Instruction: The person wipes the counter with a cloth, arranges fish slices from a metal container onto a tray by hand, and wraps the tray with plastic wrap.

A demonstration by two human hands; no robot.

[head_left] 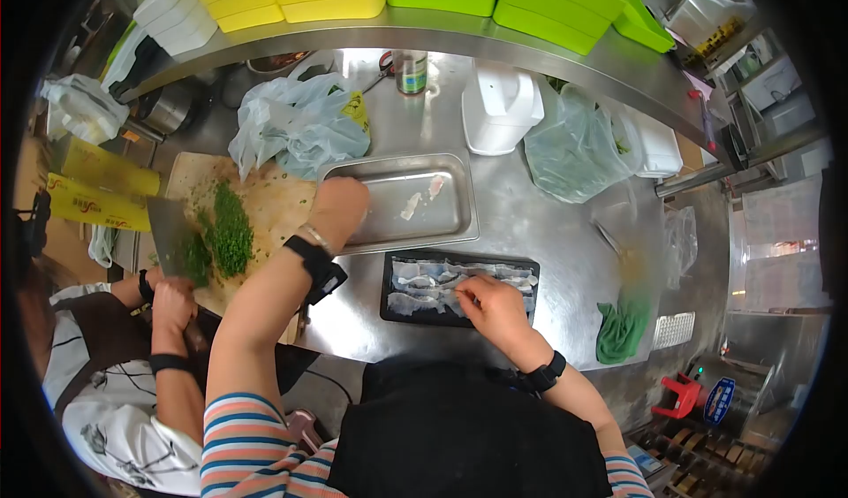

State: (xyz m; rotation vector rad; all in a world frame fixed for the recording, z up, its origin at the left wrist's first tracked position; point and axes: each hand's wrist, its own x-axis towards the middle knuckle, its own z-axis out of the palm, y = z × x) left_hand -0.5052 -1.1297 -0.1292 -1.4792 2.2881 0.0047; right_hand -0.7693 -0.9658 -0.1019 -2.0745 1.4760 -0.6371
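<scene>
A black tray (386, 308) in front of me holds rows of thin, pale, translucent slices (415, 302), perhaps fish or meat. Over its right half, my right hand (499, 308) is closed, thumb and fingertips pinched at one of the slices. Behind it stands a shallow steel pan (465, 233) with a few small pale pieces (412, 205) on its bottom. My left hand (344, 205) reaches down into the left end of that pan. The back of this hand hides its fingers, and whatever they may hold.
At left, a co-worker's hand (173, 302) is at a cleaver (172, 233) beside chopped green herbs (230, 233) on a cutting board (190, 171). Plastic bags (305, 118), a can (411, 72) and a white jug (499, 109) stand behind. A green cloth (621, 332) lies right. A shelf (353, 34) crosses overhead.
</scene>
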